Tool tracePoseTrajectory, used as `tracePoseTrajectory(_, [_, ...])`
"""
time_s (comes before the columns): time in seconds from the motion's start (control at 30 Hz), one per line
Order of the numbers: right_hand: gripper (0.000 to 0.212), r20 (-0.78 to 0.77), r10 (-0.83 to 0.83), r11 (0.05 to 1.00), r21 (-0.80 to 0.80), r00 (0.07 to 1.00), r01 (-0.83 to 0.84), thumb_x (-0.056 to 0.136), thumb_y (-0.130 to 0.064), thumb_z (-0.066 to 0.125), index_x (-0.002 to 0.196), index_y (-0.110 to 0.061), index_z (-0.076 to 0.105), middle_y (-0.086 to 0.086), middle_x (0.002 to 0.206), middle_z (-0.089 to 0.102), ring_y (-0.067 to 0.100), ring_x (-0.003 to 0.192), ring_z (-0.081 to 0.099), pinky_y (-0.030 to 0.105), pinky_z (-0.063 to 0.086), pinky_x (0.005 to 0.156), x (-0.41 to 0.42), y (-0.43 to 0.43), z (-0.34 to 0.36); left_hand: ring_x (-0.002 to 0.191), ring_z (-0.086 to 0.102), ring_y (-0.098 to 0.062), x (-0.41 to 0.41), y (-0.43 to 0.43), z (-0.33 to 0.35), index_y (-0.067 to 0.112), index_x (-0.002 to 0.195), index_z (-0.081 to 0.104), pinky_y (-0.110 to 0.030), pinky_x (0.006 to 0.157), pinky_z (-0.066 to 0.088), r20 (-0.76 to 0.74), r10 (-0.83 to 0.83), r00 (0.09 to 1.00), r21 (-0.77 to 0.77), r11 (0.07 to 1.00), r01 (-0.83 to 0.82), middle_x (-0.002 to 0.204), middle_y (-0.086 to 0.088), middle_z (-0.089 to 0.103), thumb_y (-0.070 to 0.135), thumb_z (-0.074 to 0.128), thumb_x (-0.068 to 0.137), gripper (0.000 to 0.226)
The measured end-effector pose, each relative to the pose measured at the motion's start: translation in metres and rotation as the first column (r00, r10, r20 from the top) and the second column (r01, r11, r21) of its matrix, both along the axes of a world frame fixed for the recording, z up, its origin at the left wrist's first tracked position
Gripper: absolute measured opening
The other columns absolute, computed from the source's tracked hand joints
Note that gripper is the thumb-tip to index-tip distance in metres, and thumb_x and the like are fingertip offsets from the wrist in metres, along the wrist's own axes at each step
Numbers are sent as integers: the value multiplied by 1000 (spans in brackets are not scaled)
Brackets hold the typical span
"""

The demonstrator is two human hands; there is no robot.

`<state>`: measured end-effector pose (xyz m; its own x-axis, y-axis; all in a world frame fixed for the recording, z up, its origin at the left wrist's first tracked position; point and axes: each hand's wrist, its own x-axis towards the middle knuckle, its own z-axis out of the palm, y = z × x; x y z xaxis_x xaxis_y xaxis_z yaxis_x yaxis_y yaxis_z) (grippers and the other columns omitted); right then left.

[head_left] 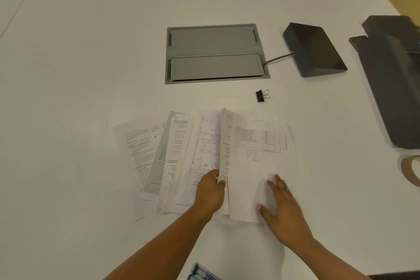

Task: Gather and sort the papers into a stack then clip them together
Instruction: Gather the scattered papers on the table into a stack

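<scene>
Left hand (210, 191) fingers seemingly pinch the lifted white printed sheet (226, 138) at its near edge; right hand (284, 209) fingers lie spread on the rightmost white gridded sheet (256, 166).

Office: white table (91, 52) with cable hatch (216, 52)

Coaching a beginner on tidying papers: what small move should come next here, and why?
Probably slide the sheet pinched by the left hand onto the pile under the flat right hand: the papers lie fanned out, and the binder clip sits untouched.
</scene>
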<state>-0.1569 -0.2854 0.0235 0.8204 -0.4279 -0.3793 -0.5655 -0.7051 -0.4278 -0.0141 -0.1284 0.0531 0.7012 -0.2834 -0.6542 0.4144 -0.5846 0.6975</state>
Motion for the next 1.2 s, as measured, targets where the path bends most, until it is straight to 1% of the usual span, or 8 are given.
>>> tracePoseTrajectory(0.1, [81,124,-294,956,40,948,292,87,-37,68,153,-12,29,4,163,25,23,149,25,39,23,120,7,-18,14,112,62,-20,-3,3,5,17,131,59,-39,102,50,-55,100,993,-72,992,-104,122,2,65,10,53,100,32])
tracePoseTrajectory(0.23, [80,47,-671,724,262,740,639,84,-35,74,149,-9,35,10,149,46,31,133,47,41,38,108,16,-39,38,100,66,-16,-6,14,11,27,110,65,-35,88,56,-149,183,972,-155,966,-206,110,10,69,13,58,98,20])
tracePoseTrajectory(0.4, [25,-135,-691,528,577,710,623,86,-29,73,102,-11,70,9,103,75,27,87,71,34,54,70,15,-51,49,96,71,-15,-8,29,15,27,99,69,-31,82,60,-146,253,957,-188,942,-277,107,7,74,15,67,92,15])
tracePoseTrajectory(0.57, [20,-132,-716,377,753,685,539,88,-12,70,108,-7,71,12,103,78,33,93,74,43,57,84,12,-43,47,96,72,-12,0,45,21,21,100,71,-24,79,60,-136,213,967,-182,954,-236,110,4,75,20,72,88,13])
tracePoseTrajectory(0.77, [21,-131,-729,324,798,672,507,88,-10,68,109,-6,69,13,104,77,33,93,73,48,55,90,11,-29,46,103,71,-15,16,62,31,22,110,73,-35,90,56,-236,296,926,-247,903,-351,110,6,77,26,53,100,23])
tracePoseTrajectory(0.93, [18,-136,-737,320,792,662,520,87,-11,69,105,-10,72,9,102,78,27,89,74,45,55,90,15,-24,41,89,72,-20,20,66,24,15,100,74,-30,74,60,-123,378,918,-163,905,-394,101,-3,77,12,62,95,14])
tracePoseTrajectory(1.07, [17,-150,-732,337,768,665,545,87,-10,69,105,-9,72,13,106,77,33,96,71,48,54,92,16,-21,35,95,72,-18,16,63,19,15,113,71,-41,92,58,-115,295,948,-130,942,-309,103,-2,76,11,72,87,26])
tracePoseTrajectory(1.2, [19,-143,-717,394,724,682,566,87,-11,71,106,-9,72,12,106,77,33,98,72,52,53,95,14,-20,28,86,68,-12,12,62,20,22,117,58,-17,70,58,-30,279,960,-159,947,-280,95,1,69,11,73,86,36])
